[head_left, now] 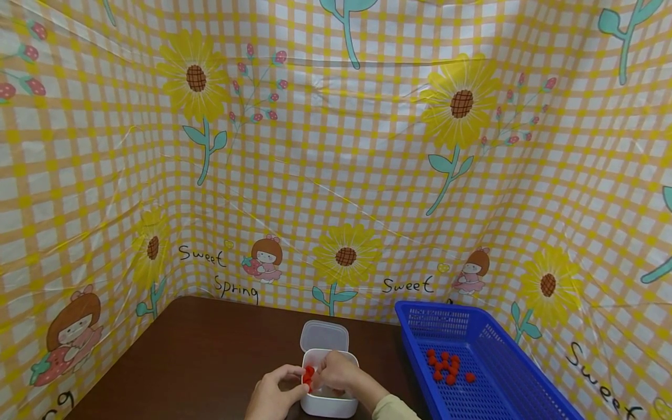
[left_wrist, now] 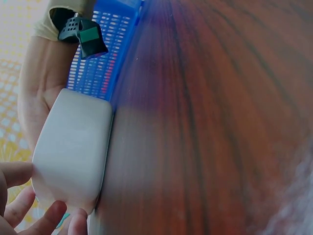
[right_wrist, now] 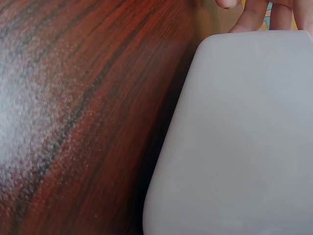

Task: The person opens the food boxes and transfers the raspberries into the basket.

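Note:
A white box (head_left: 328,407) stands uncovered on the dark wooden table, several red pieces (head_left: 308,378) gathered along the inside of its left wall. My left hand (head_left: 274,392) grips the box at that side, thumb and index finger on the rim beside the red pieces. Its other fingertips rest against the outer wall in the left wrist view. My right hand (head_left: 338,373) reaches down into the box with bent fingers. Its fingertips are hidden, and I cannot tell whether they hold a red piece. In the right wrist view the outer wall of the box (right_wrist: 230,137) hides the right hand.
A clear lid (head_left: 324,336) lies open behind the box. To the right stands a blue perforated basket (head_left: 488,350) with several small red pieces (head_left: 445,367) on its floor. A checked cloth (head_left: 336,146) with sunflowers hangs around the table's back and sides.

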`<state>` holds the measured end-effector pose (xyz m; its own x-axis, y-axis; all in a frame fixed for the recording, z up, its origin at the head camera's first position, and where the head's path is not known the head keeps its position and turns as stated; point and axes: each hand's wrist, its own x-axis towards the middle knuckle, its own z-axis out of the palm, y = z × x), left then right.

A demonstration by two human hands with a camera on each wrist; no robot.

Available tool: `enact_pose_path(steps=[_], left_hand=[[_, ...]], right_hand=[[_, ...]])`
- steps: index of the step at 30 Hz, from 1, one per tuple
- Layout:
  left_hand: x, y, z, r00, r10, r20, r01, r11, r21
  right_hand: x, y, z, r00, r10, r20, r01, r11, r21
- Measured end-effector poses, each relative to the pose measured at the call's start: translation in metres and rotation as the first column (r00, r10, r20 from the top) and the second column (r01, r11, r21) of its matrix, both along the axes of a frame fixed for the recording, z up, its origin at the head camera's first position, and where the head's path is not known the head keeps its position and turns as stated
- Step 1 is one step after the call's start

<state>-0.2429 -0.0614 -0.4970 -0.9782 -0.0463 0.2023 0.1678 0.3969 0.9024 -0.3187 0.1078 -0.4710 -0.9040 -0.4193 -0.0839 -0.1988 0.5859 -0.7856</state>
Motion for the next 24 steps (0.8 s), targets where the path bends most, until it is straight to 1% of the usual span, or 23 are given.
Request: enact_pose_path(steps=[12, 18, 24], left_hand=[[0.0007, 0.001, 0.0002, 1.0, 0.009, -0.01, -0.009, 1.0, -0.008], [0.0008, 0.0015, -0.0002, 1.0, 0.006, -0.017, -0.006, 1.0, -0.004], [0.0017, 0.0016, -0.0008, 0.999, 0.015, -0.032, -0.015, 1.0, -0.015]], right_hand=[[0.0005, 0.0004, 0.0004, 0.999, 0.005, 0.053, -0.004, 1.0, -0.021], [0.0005, 0.0008, 0.0021, 0.999, 0.001, 0.049, 0.0, 1.0, -0.015], [-0.0009, 0.0011, 0.0008, 0.999, 0.011, 0.05, -0.011, 1.0, -0.014]])
